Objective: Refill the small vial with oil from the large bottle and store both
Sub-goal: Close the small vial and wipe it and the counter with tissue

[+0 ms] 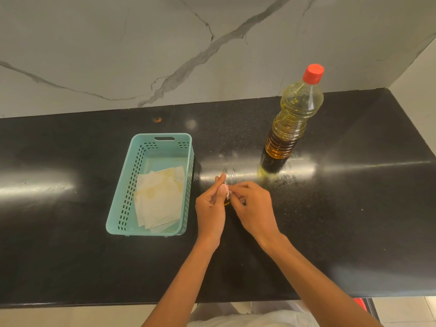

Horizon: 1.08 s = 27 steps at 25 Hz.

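Your left hand point(210, 210) curls round the small vial point(227, 203), mostly hidden, mid-bench; your right hand point(253, 206) pinches its white top point(228, 194). To their right, nearer the back edge, the large bottle point(292, 123) stands upright, red cap on. Just left sits a teal basket point(126, 185) holding paper sheets point(160, 199).

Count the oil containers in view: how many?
2. The tall clear plastic bottle with red cap stands on the black counter, back right. The small vial, mostly hidden, is held by the left hand and pinched by the right hand.
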### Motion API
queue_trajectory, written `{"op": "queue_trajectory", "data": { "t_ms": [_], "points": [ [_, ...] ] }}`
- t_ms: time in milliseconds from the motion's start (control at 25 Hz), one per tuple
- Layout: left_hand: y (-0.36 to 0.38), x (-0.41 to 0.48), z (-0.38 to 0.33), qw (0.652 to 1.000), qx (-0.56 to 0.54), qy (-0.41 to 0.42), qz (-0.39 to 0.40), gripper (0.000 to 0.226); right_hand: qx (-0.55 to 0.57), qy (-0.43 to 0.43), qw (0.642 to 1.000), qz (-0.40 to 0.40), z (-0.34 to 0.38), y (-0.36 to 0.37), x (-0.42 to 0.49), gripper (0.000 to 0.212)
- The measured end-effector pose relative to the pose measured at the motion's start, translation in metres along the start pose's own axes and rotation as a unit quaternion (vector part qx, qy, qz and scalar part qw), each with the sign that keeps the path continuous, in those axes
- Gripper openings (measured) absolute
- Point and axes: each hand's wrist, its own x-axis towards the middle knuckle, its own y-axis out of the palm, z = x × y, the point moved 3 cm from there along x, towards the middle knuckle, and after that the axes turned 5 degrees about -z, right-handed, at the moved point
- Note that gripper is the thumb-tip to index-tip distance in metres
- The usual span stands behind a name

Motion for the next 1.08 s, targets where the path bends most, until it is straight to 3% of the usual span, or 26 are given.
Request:
{"op": "queue_trajectory", "data": {
  "t_ms": [80, 200, 360, 440, 520, 640, 800, 1080],
  "points": [
    [-0.001, 0.0, -0.001, 1.0, 0.026, 0.007, 0.012, 0.032, 0.036, 0.024, 0.999, -0.015, -0.006, -0.007, -0.016, 0.015],
    [-0.004, 0.001, -0.004, 0.998, 0.055, 0.022, 0.021, 0.033, 0.179, 0.152, 0.972, -0.029, -0.016, -0.011, -0.02, 0.014],
    [-0.007, -0.003, -0.008, 0.994, 0.081, 0.052, -0.044, 0.026, 0.29, 0.252, 0.923, -0.033, -0.017, -0.007, -0.02, 0.019],
    [-0.007, -0.006, -0.007, 0.991, 0.095, 0.065, -0.064, 0.022, 0.33, 0.273, 0.903, -0.033, -0.013, -0.005, -0.021, 0.012],
    [-0.007, -0.008, -0.007, 0.991, 0.095, 0.066, -0.071, 0.023, 0.309, 0.262, 0.913, -0.048, -0.012, -0.005, -0.02, 0.01],
    [-0.006, -0.01, -0.008, 0.993, 0.085, 0.057, -0.062, 0.027, 0.26, 0.235, 0.933, -0.075, -0.013, -0.004, -0.018, 0.023],
    [-0.004, -0.012, -0.005, 0.996, 0.069, 0.046, -0.041, 0.034, 0.181, 0.166, 0.967, -0.073, -0.011, 0.002, -0.019, 0.013],
    [-0.002, -0.006, -0.006, 0.997, 0.062, 0.047, -0.019, 0.034, 0.134, 0.149, 0.979, -0.033, -0.017, 0.005, 0.008, 0.014]
  ]
}}
